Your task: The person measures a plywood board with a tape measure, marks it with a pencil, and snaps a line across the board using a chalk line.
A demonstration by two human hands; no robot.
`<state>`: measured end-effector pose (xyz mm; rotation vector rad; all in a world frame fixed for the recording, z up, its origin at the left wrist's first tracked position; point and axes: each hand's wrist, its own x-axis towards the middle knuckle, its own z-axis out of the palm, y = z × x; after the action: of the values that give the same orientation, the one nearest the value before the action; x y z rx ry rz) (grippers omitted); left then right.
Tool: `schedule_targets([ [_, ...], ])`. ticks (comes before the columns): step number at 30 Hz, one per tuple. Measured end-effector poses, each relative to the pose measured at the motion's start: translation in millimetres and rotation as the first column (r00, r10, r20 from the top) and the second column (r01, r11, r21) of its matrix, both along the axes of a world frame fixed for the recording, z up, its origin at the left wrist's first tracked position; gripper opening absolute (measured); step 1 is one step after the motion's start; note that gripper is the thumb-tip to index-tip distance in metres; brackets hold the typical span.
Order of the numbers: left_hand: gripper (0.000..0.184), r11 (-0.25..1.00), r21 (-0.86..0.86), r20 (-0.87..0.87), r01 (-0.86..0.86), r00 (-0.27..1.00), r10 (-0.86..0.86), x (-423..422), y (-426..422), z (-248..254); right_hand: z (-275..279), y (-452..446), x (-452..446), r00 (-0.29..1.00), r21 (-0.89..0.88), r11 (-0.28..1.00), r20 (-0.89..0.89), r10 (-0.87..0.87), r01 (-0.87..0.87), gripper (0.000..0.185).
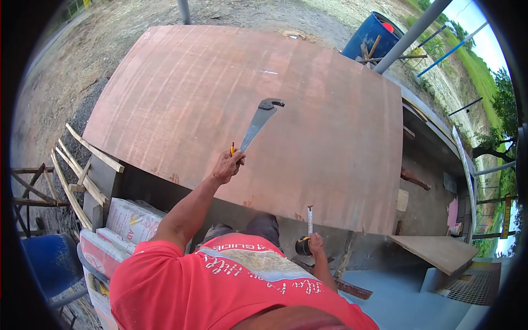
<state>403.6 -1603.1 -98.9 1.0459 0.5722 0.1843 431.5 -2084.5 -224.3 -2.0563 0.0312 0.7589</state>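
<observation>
Reddish-brown plywood makes the large sheet, which lies flat in the middle of the scene, its near edge just before the person. I see no saw cut in it, so in my judgement the work is at the measuring stage: the tape measure has its blade drawn out and reaching over the near edge, while marking and cutting seem to be left. A pale mark shows toward the far side, but I cannot tell if it is a drawn line.

The left hand is closed around the narrow end of the saw, with its handle pointing away, and pinches also a yellow pencil. The right hand grips the tape measure by its case, near the edge.

The surface is broad, with faint stripes and some darker stains along the near edge. Around is an open-air place: bare ground at the far left, a blue barrel at the far right, wooden strips and cartons at the near left.
</observation>
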Motion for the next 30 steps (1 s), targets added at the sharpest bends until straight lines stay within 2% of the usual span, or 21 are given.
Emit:
schedule_targets([
  [2, 0.026, 1.000, 0.004, -0.064, -0.008, 0.998, 0.008, 14.7, 24.4, 6.3, -11.5, 18.0, 53.7, 0.999, 0.084, 0.996, -0.033, 0.039, -0.036, 0.026],
  [3, 0.027, 1.000, -0.011, -0.104, 0.008, 0.994, -0.009, 16.7, 37.0, 18.3, 7.9, 38.9, 82.2, 0.974, 0.091, 0.973, 0.099, 0.205, -0.214, 0.023],
  [5, 0.029, 0.999, -0.016, -0.184, 0.039, 0.982, -0.042, 19.8, 48.9, 39.7, 71.4, 105.5, 122.3, 0.969, 0.350, 0.930, -0.169, 0.178, -0.110, 0.026],
  [7, 0.031, 0.997, 0.021, -0.252, 0.074, 0.965, -0.066, 27.5, 58.7, 61.3, 117.2, 172.5, 161.3, 0.873, 0.490, 0.831, -0.244, 0.421, -0.264, 0.025],
  [9, 0.033, 0.996, -0.055, -0.308, 0.064, 0.948, -0.078, 38.3, 62.3, 81.9, 122.8, 237.0, 178.8, 0.796, 0.297, 0.754, 0.036, 0.604, -0.585, 0.027],
  [11, 0.036, 0.990, -0.124, -0.332, 0.066, 0.938, -0.104, 50.0, 63.2, 92.3, 170.0, 315.0, 168.6, 0.729, 0.129, 0.749, 0.384, 0.567, -0.650, 0.039],
  [13, 0.036, 0.973, -0.137, -0.188, 0.188, 0.959, -0.212, 55.4, 70.8, 82.4, 180.0, 376.7, 160.4, 0.621, 0.094, 0.755, 0.639, 0.453, -0.649, 0.052],
  [15, 0.036, 0.949, -0.123, -0.107, 0.292, 0.946, -0.305, 64.3, 88.4, 82.7, 170.1, 414.2, 157.0, 0.630, 0.086, 0.780, 0.647, 0.430, -0.620, 0.059],
  [16, 0.036, 0.937, -0.110, -0.104, 0.332, 0.933, -0.343, 68.3, 99.0, 99.8, 169.1, 433.9, 154.6, 0.634, 0.081, 0.793, 0.651, 0.416, -0.604, 0.063],
  [19, 0.034, 0.888, -0.115, -0.131, 0.446, 0.879, -0.459, 70.2, 152.4, 104.3, 191.2, 482.0, 149.6, 0.410, -0.107, 0.775, 0.799, 0.440, -0.623, 0.056],
  [22, 0.040, 0.809, -0.176, -0.092, 0.561, 0.808, -0.581, 59.2, 208.7, 97.0, 190.8, 520.8, 145.8, 0.478, -0.092, 0.763, 0.731, 0.488, -0.639, 0.037],
  [24, 0.044, 0.773, -0.317, -0.095, 0.550, 0.792, -0.603, 48.1, 239.6, 81.5, 193.7, 547.7, 147.8, 0.291, -0.257, 0.690, 0.768, 0.571, -0.677, 0.027],
  [25, 0.046, 0.796, -0.324, -0.133, 0.511, 0.808, -0.573, 41.1, 255.7, 59.3, 194.9, 558.5, 147.3, 0.201, -0.338, 0.653, 0.769, 0.607, -0.677, 0.022],
  [27, 0.049, 0.839, -0.330, -0.208, 0.432, 0.834, -0.512, 23.5, 291.7, -10.6, 207.0, 576.9, 143.2, 0.202, -0.428, 0.659, 0.724, 0.660, -0.619, 0.019],
  [28, 0.049, 0.897, -0.137, -0.355, 0.421, 0.824, -0.441, 12.6, 309.3, -34.9, 212.5, 585.6, 142.8, 0.201, -0.470, 0.656, 0.701, 0.684, -0.590, 0.018],
  [29, 0.049, 0.907, 0.069, -0.479, 0.415, 0.812, -0.335, -0.6, 326.8, -61.6, 215.0, 591.5, 145.6, 0.220, -0.414, 0.714, 0.758, 0.614, -0.565, 0.016],
  [30, 0.051, 0.850, 0.203, -0.567, 0.486, 0.766, -0.303, -16.0, 344.0, -107.9, 217.4, 595.3, 152.0, 0.232, -0.353, 0.764, 0.810, 0.538, -0.540, 0.014],
])
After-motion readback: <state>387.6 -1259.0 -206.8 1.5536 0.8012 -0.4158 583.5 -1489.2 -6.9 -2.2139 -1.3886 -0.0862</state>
